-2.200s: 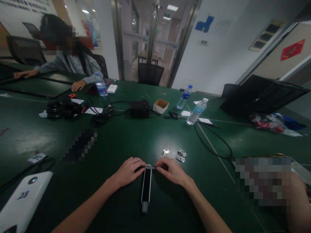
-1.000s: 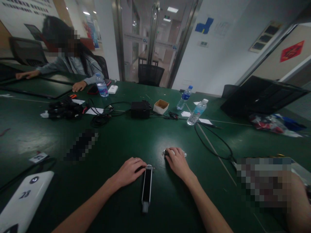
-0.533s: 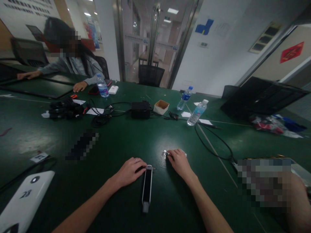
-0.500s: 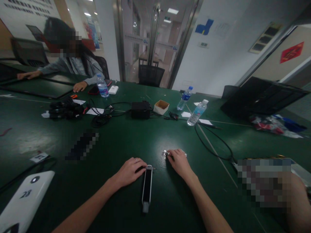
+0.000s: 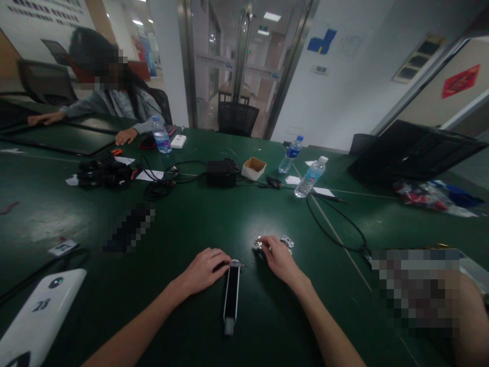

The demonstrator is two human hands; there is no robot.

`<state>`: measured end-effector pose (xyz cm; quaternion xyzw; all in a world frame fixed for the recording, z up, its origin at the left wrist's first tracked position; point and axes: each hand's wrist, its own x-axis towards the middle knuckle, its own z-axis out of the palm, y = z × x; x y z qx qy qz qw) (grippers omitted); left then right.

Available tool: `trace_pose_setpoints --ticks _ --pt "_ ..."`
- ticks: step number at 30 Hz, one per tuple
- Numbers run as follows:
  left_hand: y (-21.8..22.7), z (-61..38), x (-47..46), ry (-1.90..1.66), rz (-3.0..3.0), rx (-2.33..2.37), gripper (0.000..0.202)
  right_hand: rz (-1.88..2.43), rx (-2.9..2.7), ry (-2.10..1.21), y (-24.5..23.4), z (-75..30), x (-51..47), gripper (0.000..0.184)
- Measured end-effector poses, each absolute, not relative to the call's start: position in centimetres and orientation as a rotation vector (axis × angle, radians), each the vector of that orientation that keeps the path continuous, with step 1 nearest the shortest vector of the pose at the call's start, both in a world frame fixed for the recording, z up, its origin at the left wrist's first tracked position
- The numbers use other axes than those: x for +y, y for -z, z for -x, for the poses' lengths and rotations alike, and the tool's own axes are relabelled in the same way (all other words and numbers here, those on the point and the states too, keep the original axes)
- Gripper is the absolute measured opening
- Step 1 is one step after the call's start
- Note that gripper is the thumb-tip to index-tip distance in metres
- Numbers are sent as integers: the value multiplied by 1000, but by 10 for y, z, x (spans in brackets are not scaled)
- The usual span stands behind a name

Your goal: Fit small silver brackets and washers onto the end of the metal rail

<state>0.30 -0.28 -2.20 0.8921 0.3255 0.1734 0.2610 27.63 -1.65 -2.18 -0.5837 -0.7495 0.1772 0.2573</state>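
Just left of centre, my left hand (image 5: 206, 270) is closed, its thumb and fingertips at the far end of a long narrow black bar with pale edges (image 5: 231, 295). The bar lies on the table pointing towards me, with a grey block at its near end. A small metal crosspiece (image 5: 237, 264) sits at its far end, by the fingertips. To the right, my right hand (image 5: 279, 257) is bent down over small shiny metal parts (image 5: 258, 241), thumb and fingers drawn together. Whatever is between them is hidden. More metal pieces (image 5: 288, 240) lie just behind this hand.
Farther back stand a small open box (image 5: 253, 168), a black adapter (image 5: 221, 172) with cables, and water bottles (image 5: 311, 177). A white case marked 28 (image 5: 42, 311) lies near left. Another person's hand (image 5: 127, 135) rests at far left; another arm (image 5: 471, 316) reaches in at right.
My right hand has shifted slightly and its fingers have tilted, uncovering more of the metal pieces behind it. My left hand and the bar look unmoved.
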Motion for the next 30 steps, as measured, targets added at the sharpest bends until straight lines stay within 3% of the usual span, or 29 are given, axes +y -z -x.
trace_pose_setpoints --ticks 12,22,30 --pt "21 -3 -3 -470 -2419 889 19 1611 -2083 -349 18 -280 -17 17" --pt "21 -4 -2 -491 -2441 871 18 1362 -2045 -954 -5 -259 -31 10" --pt "18 -5 -3 -481 -2443 879 18 1335 -2147 -970 -5 -253 -32 12"
